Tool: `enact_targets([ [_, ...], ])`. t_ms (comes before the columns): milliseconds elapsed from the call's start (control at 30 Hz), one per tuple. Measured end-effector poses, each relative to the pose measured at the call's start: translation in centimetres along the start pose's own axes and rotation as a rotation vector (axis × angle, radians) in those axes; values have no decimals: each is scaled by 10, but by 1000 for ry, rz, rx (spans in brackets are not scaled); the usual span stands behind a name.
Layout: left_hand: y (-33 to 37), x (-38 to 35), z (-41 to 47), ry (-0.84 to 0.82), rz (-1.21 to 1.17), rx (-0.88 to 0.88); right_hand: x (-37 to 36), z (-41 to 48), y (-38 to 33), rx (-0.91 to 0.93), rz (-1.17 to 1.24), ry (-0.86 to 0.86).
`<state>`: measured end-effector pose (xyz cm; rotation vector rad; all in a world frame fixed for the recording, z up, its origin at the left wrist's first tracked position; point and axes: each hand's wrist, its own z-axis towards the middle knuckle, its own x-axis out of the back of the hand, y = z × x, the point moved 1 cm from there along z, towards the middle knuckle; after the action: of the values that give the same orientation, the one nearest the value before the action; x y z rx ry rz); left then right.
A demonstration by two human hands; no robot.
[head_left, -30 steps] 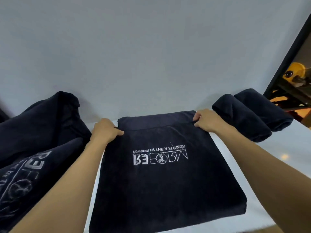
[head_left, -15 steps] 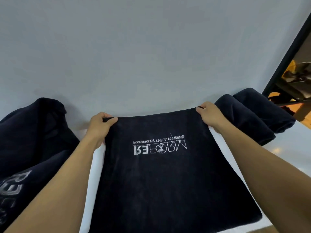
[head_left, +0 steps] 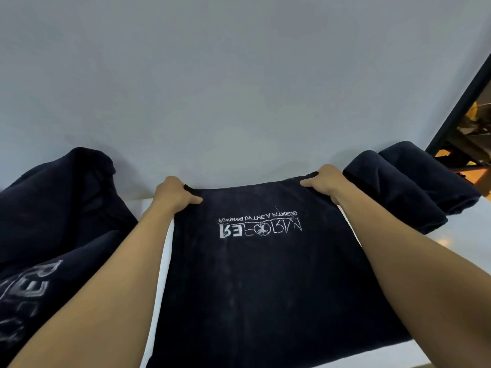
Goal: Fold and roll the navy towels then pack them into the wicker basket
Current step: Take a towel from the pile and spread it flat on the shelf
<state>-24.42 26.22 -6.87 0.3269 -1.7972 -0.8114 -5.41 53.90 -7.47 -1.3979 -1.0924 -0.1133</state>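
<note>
With the left hand [head_left: 175, 193] and right hand [head_left: 322, 181] each gripping a far corner of the towel [head_left: 265, 274], uneven pulling is risking a skewed roll.

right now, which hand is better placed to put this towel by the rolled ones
Right, probably. The right hand grips a far corner of the flat towel, just beside the two rolled towels. The left hand grips the other far corner, next to the loose pile on the opposite side.

left hand [head_left: 175, 193] bare | right hand [head_left: 322, 181] bare | forearms apparently bare throughout
</note>
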Motion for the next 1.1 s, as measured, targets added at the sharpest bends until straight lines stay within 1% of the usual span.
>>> enact_targets([
  [100, 3, 0, -1, -34, -13, 13, 7, -6, -4, -82, 201, -88],
  [167, 3, 0, -5, -44, -27, 31, 13, -15, -8, -81, 286, -110],
  [200, 4, 2, -6, -63, -61, 39, 17, -19, -11, -64, 302, -107],
  [300, 11, 15, -13, -125, -303, 59, 35, -38, -26, 45, 304, -71],
  [400, 42, 49, -25, -79, -508, -54, 66, -61, -55, 202, 345, 21],
  [500, 82, 98, -54, -59, -766, -221, 105, -90, -89, 371, 565, 130],
  [600, 101, 139, -83, -39, -931, -348, 137, -125, -112, 489, 778, 129],
  [700, 101, 165, -111, -67, -985, -431, 157, -160, -118, 584, 854, 95],
  [767, 93, 173, -126, -137, -965, -491, 168, -183, -114, 633, 850, 59],
  [833, 79, 179, -141, -205, -912, -529, 178, -202, -102, 662, 825, -19],
  [933, 46, 181, -165, -327, -830, -539, 181, -229, -75, 645, 708, -205],
  [967, 32, 178, -172, -382, -806, -510, 178, -237, -64, 613, 638, -276],
  [1033, 3, 169, -186, -479, -715, -436, 166, -246, -37, 495, 449, -422],
  [1100, -26, 151, -199, -579, -602, -340, 147, -254, -10, 355, 157, -548],
])
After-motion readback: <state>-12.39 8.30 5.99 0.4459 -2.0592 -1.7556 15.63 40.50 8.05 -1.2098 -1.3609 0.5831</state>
